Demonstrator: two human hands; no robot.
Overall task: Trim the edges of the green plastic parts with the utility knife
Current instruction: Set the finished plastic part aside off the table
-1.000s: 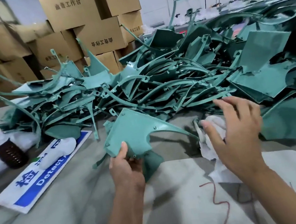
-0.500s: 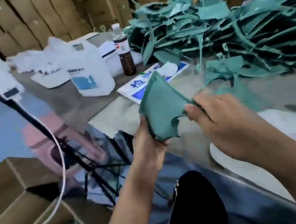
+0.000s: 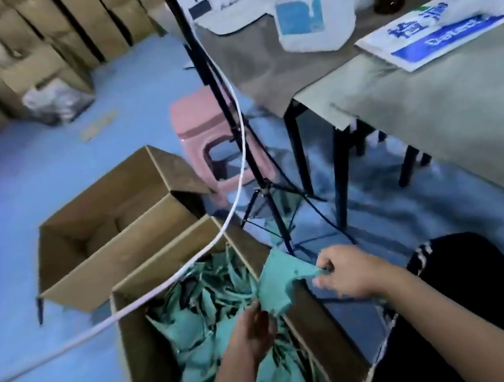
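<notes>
Green plastic part (image 3: 276,289) held low in the frame, right of centre, straddling the right wall of the nearer cardboard box (image 3: 138,357). Long axis running from lower left to upper right, roughly along the line between the two hands. Left hand (image 3: 255,325) below the part, fingers curled around its lower edge, inside the box mouth and over the heap of green parts (image 3: 214,295) already lying there. Right hand (image 3: 344,272) at the part's right tip, just outside the box wall, pinching a narrow tab of it between thumb and fingertips, the other fingers loosely bent. Most of the part already over the box opening; only the right tip overhanging the wall, toward the black trouser leg (image 3: 454,307). Probably a release into the box next, calling for a short carry leftward and down, with the left hand the nearer to the heap. No utility knife visible anywhere. Second box (image 3: 112,232) open just behind, up and to the left.
</notes>
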